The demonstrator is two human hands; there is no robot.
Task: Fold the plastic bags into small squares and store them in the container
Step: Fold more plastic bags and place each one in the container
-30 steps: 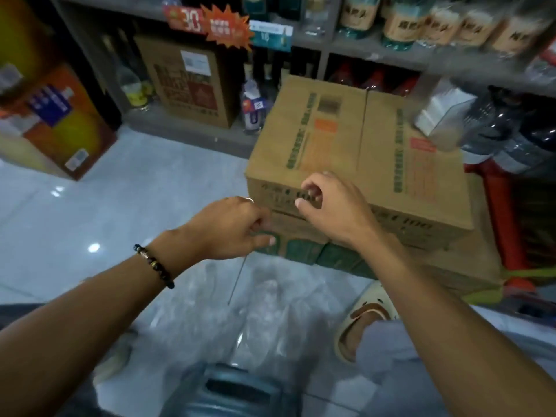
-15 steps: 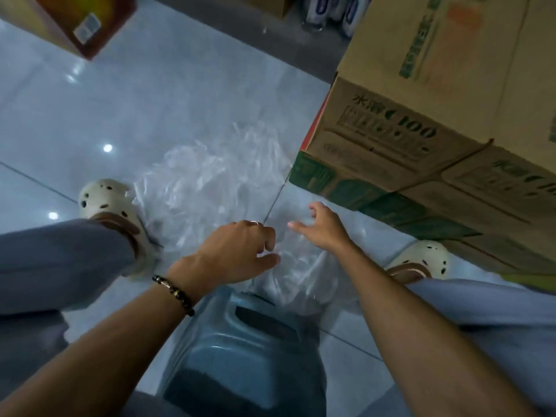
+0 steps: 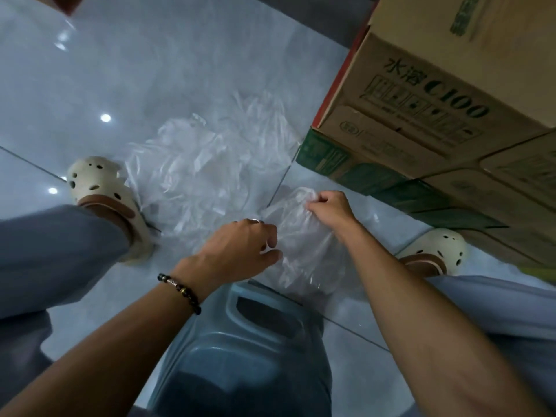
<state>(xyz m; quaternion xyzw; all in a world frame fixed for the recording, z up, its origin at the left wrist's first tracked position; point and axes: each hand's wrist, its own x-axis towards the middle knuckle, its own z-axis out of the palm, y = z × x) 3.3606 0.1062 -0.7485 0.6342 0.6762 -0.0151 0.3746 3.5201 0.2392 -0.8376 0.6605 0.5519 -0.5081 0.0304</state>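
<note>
— Plastic bag point(image 3: 304, 248), clear, is up off the tiled floor point(image 3: 150, 70) now; the right hand point(image 3: 329, 209) pinches its bunched top edge, fingers curled round the film. Half a second back that hand was only reaching, fingers straight, holding nothing.

— And the left hand point(image 3: 240, 248)?

— Beside the bag's lower edge, fingers loosely curled, thumb tip at the plastic. Whether it grips, I can't tell. It sits about where it was before. A beaded bracelet point(image 3: 179, 292) is on that wrist.

— What's nearest the person?

— The blue-grey container point(image 3: 240, 356), between the knees, just under both forearms, same as before. The held bag hangs right beyond its far rim.

— Farther out?

— A loose pile of plastic bags point(image 3: 207, 167) lies on the floor past the left hand, touching the cream clog point(image 3: 99, 194). To the right, stacked cardboard boxes point(image 3: 436, 115), with the other clog point(image 3: 436, 251) near their base.
</note>
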